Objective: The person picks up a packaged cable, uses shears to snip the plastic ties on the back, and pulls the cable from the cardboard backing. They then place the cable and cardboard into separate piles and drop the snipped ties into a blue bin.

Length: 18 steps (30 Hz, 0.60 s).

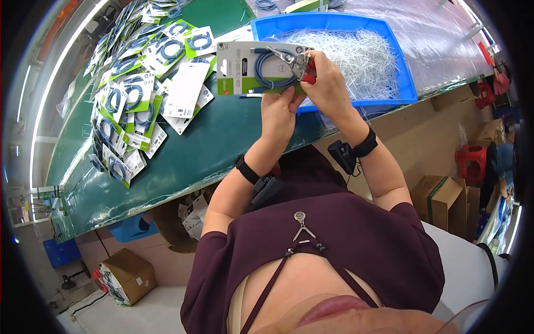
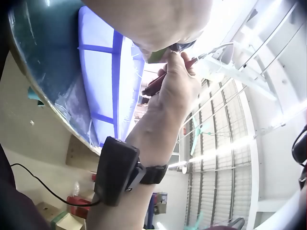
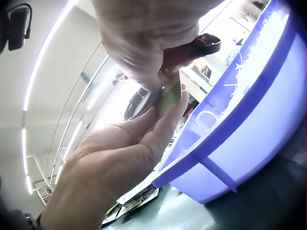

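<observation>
In the head view my left hand (image 1: 280,111) pinches the lower edge of a grey-and-green retail card (image 1: 236,68) labelled as a USB-C cable. A coiled blue cable (image 1: 259,69) is fastened on the card's front. My right hand (image 1: 332,86) grips red-handled pliers (image 1: 298,65), whose metal nose lies over the top of the coil. Both hands meet at the card's right end. The right wrist view has the red handle (image 3: 184,53) in the right palm, with the left hand (image 3: 122,153) holding the card (image 3: 169,99) just below it.
Many similar carded cables (image 1: 133,92) lie heaped on the green table (image 1: 183,147) at the left. Behind the hands stands a blue tray (image 1: 409,83) filled with short clear plastic strips (image 1: 367,61). Cardboard boxes (image 1: 130,278) and a red stool (image 1: 471,161) are on the floor.
</observation>
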### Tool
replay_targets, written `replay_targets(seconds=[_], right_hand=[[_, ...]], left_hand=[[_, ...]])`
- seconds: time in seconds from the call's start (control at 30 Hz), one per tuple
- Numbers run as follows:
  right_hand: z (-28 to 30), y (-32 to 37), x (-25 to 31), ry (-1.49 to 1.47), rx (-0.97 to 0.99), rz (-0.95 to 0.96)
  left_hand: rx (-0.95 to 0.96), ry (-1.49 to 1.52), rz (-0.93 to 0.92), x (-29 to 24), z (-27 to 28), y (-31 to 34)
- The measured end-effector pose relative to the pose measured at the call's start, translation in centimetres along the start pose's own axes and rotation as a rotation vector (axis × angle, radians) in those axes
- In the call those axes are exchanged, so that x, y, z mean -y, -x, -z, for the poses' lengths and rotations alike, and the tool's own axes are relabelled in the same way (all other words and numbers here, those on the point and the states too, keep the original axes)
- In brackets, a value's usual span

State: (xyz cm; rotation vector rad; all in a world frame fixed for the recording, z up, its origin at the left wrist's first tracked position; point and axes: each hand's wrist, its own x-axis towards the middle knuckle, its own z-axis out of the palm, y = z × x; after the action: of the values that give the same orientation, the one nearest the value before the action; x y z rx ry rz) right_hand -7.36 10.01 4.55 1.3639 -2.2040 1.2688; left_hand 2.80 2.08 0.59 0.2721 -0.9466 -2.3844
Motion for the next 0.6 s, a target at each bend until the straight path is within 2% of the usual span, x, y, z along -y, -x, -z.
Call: replay_targets(seconds=[0.07, 0.2, 0.3, 0.33, 0.4, 0.43, 0.47, 0.53, 0.6], right_hand=[[0.2, -0.5, 0.6, 0.001, 0.010, 0.019], [1.7, -1.3, 1.3, 0.003, 0.063, 0.051], [2.9, -1.7, -1.1, 0.209, 0.046, 0.064], [3.2, -1.9, -2.5, 0.266, 0.047, 0.099], [3.7, -1.9, -4.6, 0.409, 0.146, 0.045], [3.8, -1.7, -5.0, 0.308, 0.189, -0.090], [4.1, -1.5, -5.4, 0.213, 0.241, -0.224], [4.5, -0.6, -8.0, -0.348, 0.237, -0.340], [4.3, -0.1, -6.7, -0.842, 0.162, -0.390]], left_hand=[[0.002, 0.029, -0.010, -0.6, 0.1, -0.5], [-0.128, 0.108, -0.094, -2.8, 0.9, -1.6], [-0.114, 0.094, -0.220, -7.8, 4.3, -1.9], [-0.149, 0.087, -0.265, -9.6, 5.2, -0.8], [-0.182, -0.035, -0.306, -12.7, 6.6, 2.9], [-0.208, -0.097, -0.322, -13.9, 7.5, 5.3], [-0.337, -0.167, -0.408, -14.9, 8.9, 8.1], [-0.616, -0.284, -0.557, -16.4, 12.6, 15.1], [-0.869, -0.407, -0.655, -17.3, 16.2, 22.9]])
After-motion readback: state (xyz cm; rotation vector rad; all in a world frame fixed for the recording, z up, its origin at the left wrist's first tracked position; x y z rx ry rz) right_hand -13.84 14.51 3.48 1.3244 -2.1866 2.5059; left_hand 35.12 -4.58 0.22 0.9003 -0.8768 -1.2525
